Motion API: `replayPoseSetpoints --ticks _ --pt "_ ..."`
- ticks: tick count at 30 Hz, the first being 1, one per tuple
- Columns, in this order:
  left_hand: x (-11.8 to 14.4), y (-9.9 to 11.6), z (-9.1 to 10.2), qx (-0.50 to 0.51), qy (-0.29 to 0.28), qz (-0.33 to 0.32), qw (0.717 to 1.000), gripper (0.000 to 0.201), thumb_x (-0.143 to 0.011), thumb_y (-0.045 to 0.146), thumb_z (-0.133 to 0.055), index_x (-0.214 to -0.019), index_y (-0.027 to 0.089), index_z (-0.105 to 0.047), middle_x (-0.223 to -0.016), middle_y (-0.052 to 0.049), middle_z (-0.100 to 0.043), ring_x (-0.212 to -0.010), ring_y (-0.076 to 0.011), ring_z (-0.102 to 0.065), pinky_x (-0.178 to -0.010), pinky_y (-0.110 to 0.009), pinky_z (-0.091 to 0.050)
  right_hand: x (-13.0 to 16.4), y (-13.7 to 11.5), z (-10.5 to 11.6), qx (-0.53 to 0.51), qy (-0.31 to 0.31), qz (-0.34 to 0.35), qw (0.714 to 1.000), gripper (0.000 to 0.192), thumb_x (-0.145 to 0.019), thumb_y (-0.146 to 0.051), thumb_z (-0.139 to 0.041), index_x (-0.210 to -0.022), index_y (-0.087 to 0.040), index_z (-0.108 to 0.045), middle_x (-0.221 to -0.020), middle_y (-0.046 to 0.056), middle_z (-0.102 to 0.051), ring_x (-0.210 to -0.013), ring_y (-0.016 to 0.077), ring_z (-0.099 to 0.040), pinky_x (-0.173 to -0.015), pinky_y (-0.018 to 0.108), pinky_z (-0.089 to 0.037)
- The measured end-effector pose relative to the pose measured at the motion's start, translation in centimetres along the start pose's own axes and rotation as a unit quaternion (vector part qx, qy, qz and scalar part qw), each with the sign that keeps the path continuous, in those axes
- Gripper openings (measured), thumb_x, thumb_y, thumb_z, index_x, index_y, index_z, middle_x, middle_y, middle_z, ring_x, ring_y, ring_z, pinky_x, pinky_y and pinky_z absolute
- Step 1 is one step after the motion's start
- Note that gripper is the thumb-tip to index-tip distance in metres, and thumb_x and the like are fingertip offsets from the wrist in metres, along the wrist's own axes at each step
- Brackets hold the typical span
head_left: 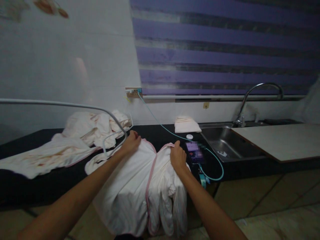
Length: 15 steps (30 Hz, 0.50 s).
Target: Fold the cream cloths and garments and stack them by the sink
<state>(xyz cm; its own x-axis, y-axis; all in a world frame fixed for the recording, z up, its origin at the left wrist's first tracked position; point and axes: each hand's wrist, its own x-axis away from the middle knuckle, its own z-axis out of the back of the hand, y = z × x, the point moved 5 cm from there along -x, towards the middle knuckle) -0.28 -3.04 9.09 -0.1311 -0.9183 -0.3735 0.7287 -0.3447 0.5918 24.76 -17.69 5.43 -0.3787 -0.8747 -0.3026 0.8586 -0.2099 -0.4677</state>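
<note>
**Both hands on pink-trimmed white cloth at counter edge**

White cloth [140, 186] lies across the front edge of the black counter [30, 186], most of it hanging down toward the floor. Left hand [131, 141] grips the cloth's far left corner, fingers curled. Right hand [178, 156] presses palm-down on the far right part, fingers closed over the fabric. Phone [195, 153] lies just right of the right hand. Crumpled cloth pile [95, 128] sits behind left; sink [225, 146] at right.

both forearms were bare up to the pic's lower edge, no sleeves in view. left hand [131, 141] & right hand [178, 156] had no gloves, no rings or watch visible. wrists plain, no bands. fingers partly blurred, nails too small to tell. nothing else of the body showed.
</note>
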Motion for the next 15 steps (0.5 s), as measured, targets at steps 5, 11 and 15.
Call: replayPoseSetpoints --ticks 5,11,15 --pt "6.6 4.4 -2.9 -0.083 -0.019 -0.138 0.987 0.045 -0.098 0.043 -0.041 -0.128 0.011 -0.053 -0.121 -0.018 -0.065 -0.117 -0.0326 -0.061 -0.105 -0.048 -0.048 0.2 -0.2 0.3 0.012 -0.02 -0.018 1.0 0.046 -0.109 -0.052 -0.036 -0.128 -0.015 -0.056 -0.11 0.02 -0.075 -0.105 0.0324 -0.074 -0.089 0.041 -0.051" --pt "11.6 2.8 -6.1 -0.202 -0.065 -0.119 0.97 0.063 -0.103 0.05 -0.033 -0.132 0.001 -0.058 -0.138 -0.028 -0.06 -0.134 -0.0378 -0.054 -0.115 -0.05 -0.042 0.2 -0.9 0.1 0.033 -0.039 0.032 0.998 0.059 -0.104 -0.064 -0.041 -0.116 -0.013 -0.068 -0.108 0.023 -0.075 -0.106 0.0344 -0.074 -0.093 0.044 -0.052" --pt "10.8 1.0 -6.6 -0.288 -0.058 -0.055 0.954 0.076 -0.103 0.055 -0.031 -0.146 -0.004 -0.05 -0.158 -0.032 -0.042 -0.151 -0.0448 -0.035 -0.122 -0.059 -0.03 -1.1 -0.9 0.3 0.043 -0.094 0.04 0.994 0.073 -0.101 -0.07 -0.038 -0.107 -0.008 -0.075 -0.111 0.029 -0.074 -0.108 0.0377 -0.073 -0.092 0.046 -0.053"
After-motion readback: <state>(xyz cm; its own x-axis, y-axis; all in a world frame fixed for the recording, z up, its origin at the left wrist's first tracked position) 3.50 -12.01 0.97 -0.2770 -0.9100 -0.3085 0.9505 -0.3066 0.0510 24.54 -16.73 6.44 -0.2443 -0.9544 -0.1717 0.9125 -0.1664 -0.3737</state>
